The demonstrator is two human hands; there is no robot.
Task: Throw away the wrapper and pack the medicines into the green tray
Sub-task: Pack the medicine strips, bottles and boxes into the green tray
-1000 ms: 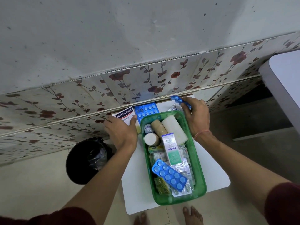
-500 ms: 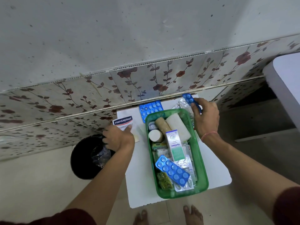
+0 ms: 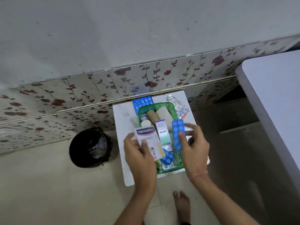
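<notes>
My left hand [image 3: 138, 153] holds a white Hansaplast box [image 3: 148, 140] over the near left part of the green tray [image 3: 170, 106]. My right hand [image 3: 193, 145] holds a narrow blue blister strip [image 3: 177, 133] upright above the tray's right side. The tray sits on a small white table [image 3: 123, 127] and holds bandage rolls [image 3: 163, 114], a green and white box [image 3: 163, 132] and another blue blister pack [image 3: 168, 157]. Behind the tray lie a blue blister pack [image 3: 142, 102] and a silver foil strip [image 3: 177, 105].
A black bin [image 3: 90, 147] with a dark liner stands on the floor left of the table. The flowered wall runs close behind the table. A larger white table [image 3: 276, 103] is at the right. My bare foot [image 3: 181, 202] is under the near edge.
Both hands lifted their items from the back of the table and brought them toward me over the tray. The camera view shifted.
</notes>
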